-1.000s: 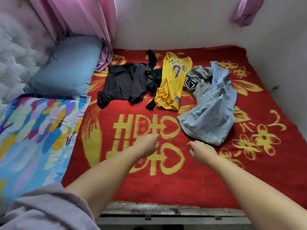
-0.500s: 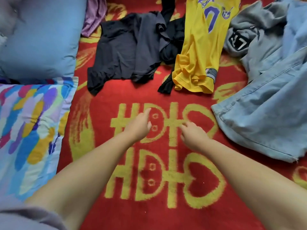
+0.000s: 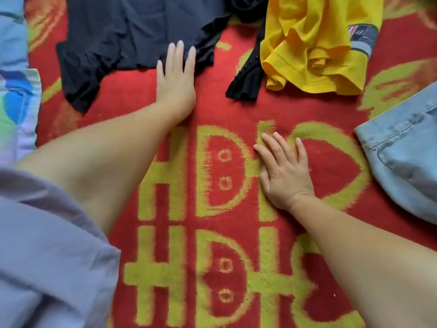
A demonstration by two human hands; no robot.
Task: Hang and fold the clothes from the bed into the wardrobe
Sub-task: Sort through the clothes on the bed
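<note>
A dark grey-black shirt (image 3: 123, 31) lies spread at the top left of the red blanket (image 3: 236, 110). My left hand (image 3: 176, 74) lies flat, its straight fingers resting on the shirt's lower hem. My right hand (image 3: 285, 171) is spread flat on the blanket's yellow pattern, touching no clothing. A yellow jersey (image 3: 312, 43) lies crumpled at the top right, with a black strip of cloth (image 3: 248, 79) beside it. Light blue denim (image 3: 402, 157) lies at the right edge.
A multicoloured pillow or quilt (image 3: 16, 102) lies along the left edge. My lilac sleeve (image 3: 47, 245) fills the lower left corner. Bare red blanket with yellow characters lies between and below my hands.
The view has moved closer to the bed. My left hand has reached forward onto the black shirt's hem. My right hand has opened flat onto the blanket.
</note>
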